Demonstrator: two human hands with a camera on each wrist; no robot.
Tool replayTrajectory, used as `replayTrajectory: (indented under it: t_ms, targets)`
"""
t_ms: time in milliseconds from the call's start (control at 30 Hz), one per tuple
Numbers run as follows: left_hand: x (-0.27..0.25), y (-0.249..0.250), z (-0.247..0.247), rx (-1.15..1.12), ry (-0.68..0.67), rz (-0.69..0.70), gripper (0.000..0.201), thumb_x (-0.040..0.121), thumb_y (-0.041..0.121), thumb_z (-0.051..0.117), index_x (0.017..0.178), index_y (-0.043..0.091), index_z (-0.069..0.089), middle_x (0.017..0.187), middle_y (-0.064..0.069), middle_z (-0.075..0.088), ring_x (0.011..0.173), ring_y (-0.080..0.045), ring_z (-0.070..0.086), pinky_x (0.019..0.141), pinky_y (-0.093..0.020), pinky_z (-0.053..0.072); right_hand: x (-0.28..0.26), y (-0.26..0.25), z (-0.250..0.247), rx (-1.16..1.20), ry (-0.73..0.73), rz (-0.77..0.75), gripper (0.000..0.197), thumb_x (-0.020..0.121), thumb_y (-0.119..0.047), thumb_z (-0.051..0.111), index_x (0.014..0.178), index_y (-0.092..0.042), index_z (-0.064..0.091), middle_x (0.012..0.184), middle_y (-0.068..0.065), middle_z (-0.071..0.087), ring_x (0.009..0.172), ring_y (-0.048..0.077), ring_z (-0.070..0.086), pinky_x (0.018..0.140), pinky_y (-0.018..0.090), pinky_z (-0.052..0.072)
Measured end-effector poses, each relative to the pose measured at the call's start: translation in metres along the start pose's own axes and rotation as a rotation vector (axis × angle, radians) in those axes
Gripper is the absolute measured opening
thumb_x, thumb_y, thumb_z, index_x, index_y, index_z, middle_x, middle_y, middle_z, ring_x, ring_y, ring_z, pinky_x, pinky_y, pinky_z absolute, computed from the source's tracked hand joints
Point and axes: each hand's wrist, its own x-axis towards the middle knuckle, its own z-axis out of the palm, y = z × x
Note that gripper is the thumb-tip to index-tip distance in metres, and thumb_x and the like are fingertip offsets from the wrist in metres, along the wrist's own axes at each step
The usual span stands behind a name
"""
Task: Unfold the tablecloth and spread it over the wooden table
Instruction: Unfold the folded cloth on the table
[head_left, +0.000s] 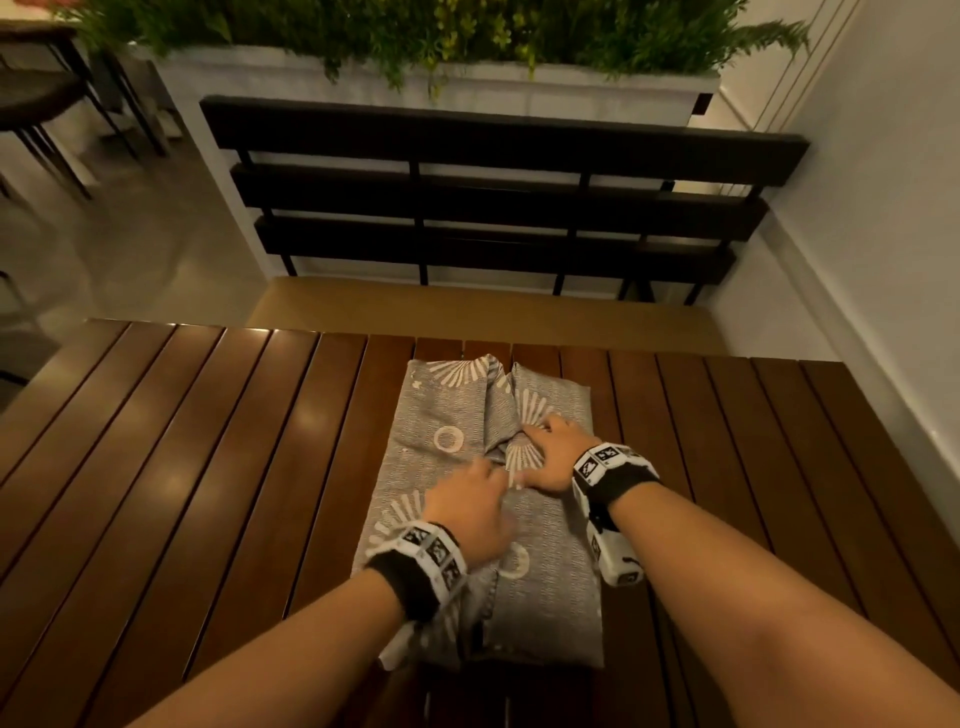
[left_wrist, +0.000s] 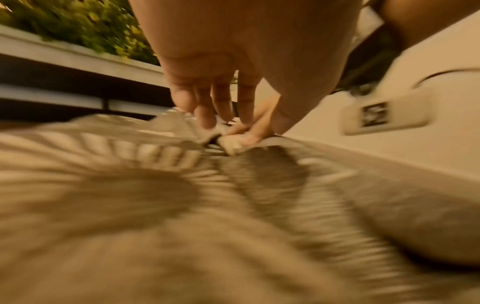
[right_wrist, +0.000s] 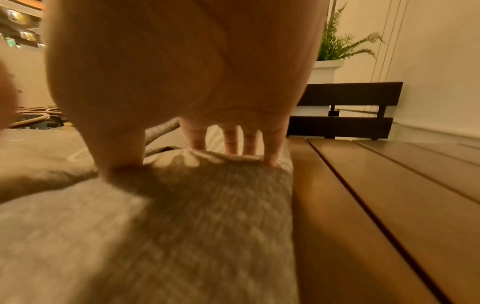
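Observation:
A folded grey tablecloth (head_left: 447, 415) with white sunbursts and rings lies lengthwise in the middle of the dark slatted wooden table (head_left: 208, 441). Both my hands are on its centre. In the left wrist view my left hand (left_wrist: 228, 129) points down and pinches a raised fold of the tablecloth (left_wrist: 130, 185) between thumb and fingers; in the head view the left hand (head_left: 493, 478) sits just left of the right one. My right hand (head_left: 540, 452) rests on the cloth's right half. In the right wrist view the right hand (right_wrist: 187, 160) presses thumb and straight fingers onto the tablecloth (right_wrist: 182, 226), beside bare table slats (right_wrist: 389, 205).
A dark slatted bench (head_left: 493, 197) stands just beyond the table's far edge, with a white planter of green plants (head_left: 415, 78) behind it. A white wall (head_left: 883, 208) runs along the right side. Dark chairs (head_left: 41, 104) stand at the far left.

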Motion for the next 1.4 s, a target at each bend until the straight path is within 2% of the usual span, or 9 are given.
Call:
replayTrajectory:
  t_ms: [167,400,533,667,800,1000,1200,1300,1400]
  targets:
    - [-0.009,0.033,0.027,-0.311,-0.213,-0.364,0.095,0.068,0.069,0.063,0.137,0.010,0.032,0.135,-0.011,0.044,0.121,-0.030,0.049,0.098,-0.042,0.045,0.011,-0.001,-0.026,-0.008,0.076,-0.007,0.056,0.087,-0.049,0.055,0.131,-0.013,0.050,0.131,0.014,0.050,0.113,0.030,0.053,0.092,0.038,0.047]
    - [-0.002,0.034,0.031,-0.326,-0.236,-0.571,0.122,0.058,0.060,0.081,0.146,0.007,0.013,0.143,-0.013,0.030,0.131,-0.033,0.038,0.105,-0.044,0.038,0.037,0.007,-0.022,0.113,0.126,0.001,0.111,0.077,-0.053,0.070,0.152,-0.028,-0.008,0.162,0.009,-0.011,0.132,0.034,0.043,0.106,0.039,0.043]
    - [0.005,0.025,0.026,-0.393,-0.293,-0.535,0.102,0.059,0.060,0.079,0.136,0.013,0.032,0.132,-0.012,0.046,0.121,-0.033,0.049,0.098,-0.046,0.047,0.049,0.008,-0.025,0.141,0.052,-0.009,0.124,0.071,-0.048,0.076,0.149,-0.033,-0.019,0.162,0.005,-0.011,0.129,0.033,0.047,0.099,0.037,0.048]
    - [0.002,0.025,0.027,-0.357,-0.330,-0.496,0.086,0.073,0.059,0.068,0.142,0.020,0.032,0.140,-0.014,0.034,0.129,-0.037,0.038,0.105,-0.050,0.039,0.057,0.011,-0.028,0.201,0.050,0.029,0.130,0.068,-0.037,0.082,0.146,-0.040,-0.021,0.159,0.005,-0.022,0.130,0.036,0.045,0.091,0.038,0.053]
    - [-0.008,0.026,0.024,-0.318,-0.247,-0.413,0.068,0.083,0.050,0.060,0.138,0.019,0.035,0.139,-0.011,0.034,0.129,-0.033,0.035,0.106,-0.048,0.036,0.059,0.011,-0.035,0.207,0.034,0.067,0.132,0.064,-0.042,0.082,0.147,-0.039,-0.020,0.160,0.010,0.002,0.132,0.039,0.041,0.099,0.045,0.048]
    - [-0.028,0.044,0.024,-0.367,-0.170,-0.494,0.077,0.084,0.034,0.063,0.145,0.026,0.016,0.147,-0.005,0.024,0.119,-0.018,0.054,0.110,-0.060,0.015,0.055,-0.004,-0.034,0.328,0.142,0.120,0.131,0.063,-0.022,0.088,0.152,-0.028,-0.007,0.151,0.013,0.013,0.127,0.039,0.045,0.093,0.039,0.049]
    - [-0.029,0.031,0.030,-0.437,-0.390,-0.517,0.069,0.074,0.050,0.068,0.127,0.011,0.047,0.117,-0.005,0.061,0.114,-0.025,0.057,0.104,-0.037,0.038,0.039,-0.005,-0.042,0.262,0.234,0.104,0.116,0.073,-0.021,0.082,0.153,-0.021,-0.002,0.148,0.013,0.022,0.131,0.036,0.040,0.102,0.038,0.039]
    - [-0.030,0.035,0.021,-0.283,-0.341,-0.361,0.030,0.083,0.039,0.060,0.100,0.014,0.062,0.101,-0.009,0.065,0.103,-0.028,0.062,0.083,-0.037,0.044,0.036,-0.005,-0.043,0.339,0.186,0.101,0.103,0.077,-0.016,0.077,0.153,-0.019,0.007,0.150,0.015,0.021,0.134,0.039,0.035,0.107,0.041,0.035]
    - [-0.033,0.045,0.020,-0.411,-0.263,-0.294,0.016,0.086,0.025,0.053,0.074,0.015,0.053,0.086,-0.009,0.058,0.094,-0.027,0.061,0.088,-0.041,0.040,0.032,0.002,-0.049,0.423,0.242,0.100,0.061,0.084,-0.010,0.061,0.140,-0.008,0.037,0.141,0.019,0.039,0.123,0.039,0.047,0.099,0.043,0.043]
